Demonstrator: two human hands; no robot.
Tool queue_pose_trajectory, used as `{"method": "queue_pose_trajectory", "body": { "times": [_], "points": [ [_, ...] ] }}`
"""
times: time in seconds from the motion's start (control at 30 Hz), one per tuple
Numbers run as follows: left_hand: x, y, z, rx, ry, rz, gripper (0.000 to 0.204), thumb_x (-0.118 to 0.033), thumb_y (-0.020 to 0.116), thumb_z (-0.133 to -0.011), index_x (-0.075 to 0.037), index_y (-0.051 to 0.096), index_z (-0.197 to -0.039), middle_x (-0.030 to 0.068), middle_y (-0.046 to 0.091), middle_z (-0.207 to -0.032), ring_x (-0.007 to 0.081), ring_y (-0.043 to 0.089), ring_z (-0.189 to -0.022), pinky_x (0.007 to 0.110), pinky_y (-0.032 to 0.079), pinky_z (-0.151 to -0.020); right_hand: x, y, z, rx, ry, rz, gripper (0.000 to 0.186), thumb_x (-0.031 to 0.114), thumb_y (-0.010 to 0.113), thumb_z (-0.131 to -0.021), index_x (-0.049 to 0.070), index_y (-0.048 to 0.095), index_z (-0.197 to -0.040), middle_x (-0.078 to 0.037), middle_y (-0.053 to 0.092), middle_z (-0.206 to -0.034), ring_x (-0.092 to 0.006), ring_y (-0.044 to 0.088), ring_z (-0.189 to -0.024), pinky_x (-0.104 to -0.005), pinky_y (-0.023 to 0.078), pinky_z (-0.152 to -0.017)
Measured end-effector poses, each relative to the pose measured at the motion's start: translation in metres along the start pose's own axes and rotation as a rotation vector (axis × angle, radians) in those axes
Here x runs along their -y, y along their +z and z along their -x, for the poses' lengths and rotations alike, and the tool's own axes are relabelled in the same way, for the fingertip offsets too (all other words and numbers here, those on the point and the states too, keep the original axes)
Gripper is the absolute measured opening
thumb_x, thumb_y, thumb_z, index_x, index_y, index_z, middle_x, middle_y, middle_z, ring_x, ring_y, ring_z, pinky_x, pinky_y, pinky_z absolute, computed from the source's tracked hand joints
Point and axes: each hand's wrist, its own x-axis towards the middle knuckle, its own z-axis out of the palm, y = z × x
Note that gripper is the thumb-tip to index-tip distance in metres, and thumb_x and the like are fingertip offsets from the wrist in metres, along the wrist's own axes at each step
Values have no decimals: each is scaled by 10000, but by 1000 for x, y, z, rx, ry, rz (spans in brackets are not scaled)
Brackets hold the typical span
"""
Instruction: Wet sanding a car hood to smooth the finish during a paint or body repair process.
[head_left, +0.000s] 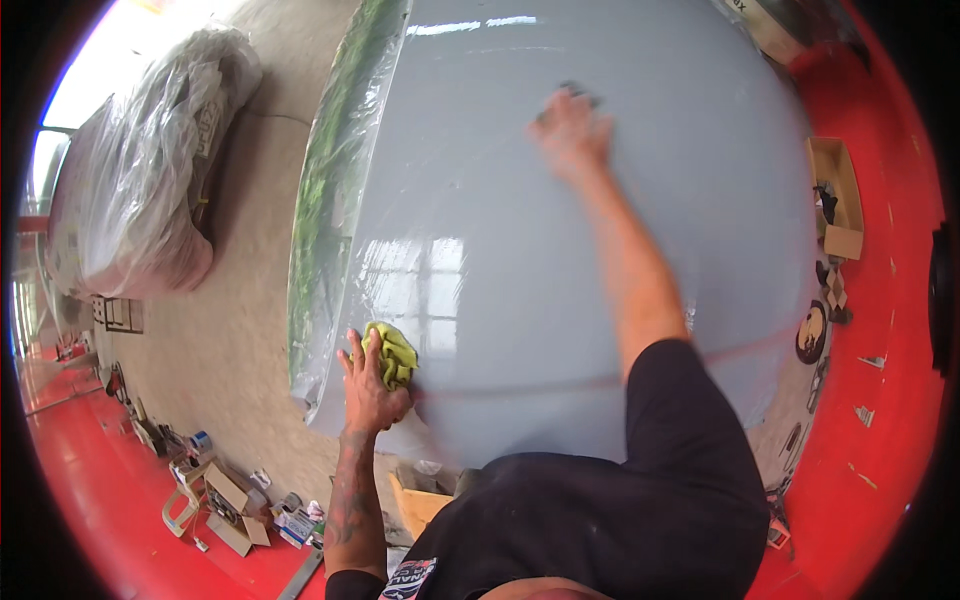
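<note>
A broad, glossy grey car panel (pixel 530 250) stretches out in front of me. At its near left edge my left hand (pixel 370 385) holds a crumpled yellow-green cloth (pixel 393 357) against the surface, fingers lying along the cloth's left side. My right arm reaches far across the panel. There my right hand (pixel 575 135), smeared by motion, presses flat on the grey surface. A small dark piece (pixel 578 92) shows at its fingertips, too blurred to name. Clear plastic sheeting (pixel 340 190) with green beneath it runs along the panel's left side.
A plastic-covered car (pixel 150 170) stands to the left on the concrete floor (pixel 250 340). Cardboard boxes (pixel 235 500) and loose items lie at the lower left. An open carton (pixel 840 200) and a round lid or tin (pixel 811 332) sit along the red wall (pixel 890 330) at right.
</note>
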Motion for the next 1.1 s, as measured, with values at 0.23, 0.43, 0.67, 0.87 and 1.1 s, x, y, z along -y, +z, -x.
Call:
{"method": "queue_pose_trajectory", "body": {
  "times": [0.23, 0.43, 0.67, 0.87, 1.1],
  "points": [
    [11, 2, 2, 46, -65, 3, 1031, -154, 706, -610, -69, 238, -1524, 314, 129, -1569, 472, 93, -1466, 558, 99, -1198, 153, 1, 203, 166, -571, -136, 720, 538, 337, -999, 93, 218, -1552, -73, 177, -1628, -294, 165, -1495, -610, 121, -1166],
    [14, 1, 2, 55, -49, 33, 1006, -159, 685, -626, -58, 239, -1522, 314, 120, -1572, 464, 81, -1471, 544, 50, -1204, -59, -38, 120, 110, -29, -19, 633, 511, 330, -1009, 169, 269, -1539, -16, 206, -1623, -224, 178, -1494, -576, 169, -1158],
    [-8, 11, -20, 69, 9, -19, 992, -179, 708, -649, -50, 239, -1513, 343, 147, -1552, 456, 82, -1474, 551, 72, -1200, -80, -8, 144, -158, 219, -160, 704, 457, 465, -976, 47, 279, -1517, -123, 255, -1596, -333, 215, -1473, -605, 193, -1143],
    [-87, 24, -46, 148, 213, -108, 964, -204, 721, -704, -56, 222, -1515, 305, 180, -1561, 471, 123, -1461, 551, 115, -1199, 54, 7, 291, -16, -359, -176, 698, 450, 505, -950, 77, 326, -1511, -93, 301, -1581, -300, 300, -1443, -601, 208, -1141],
    [-115, 32, -45, 121, 376, -177, 958, -273, 754, -737, -110, 233, -1524, 292, 162, -1569, 539, 131, -1430, 579, 189, -1175, -231, -44, 246, -27, 453, -7, 648, 523, 356, -998, 155, 302, -1528, -23, 208, -1622, -241, 197, -1487, -568, 183, -1148]
  ]
}}
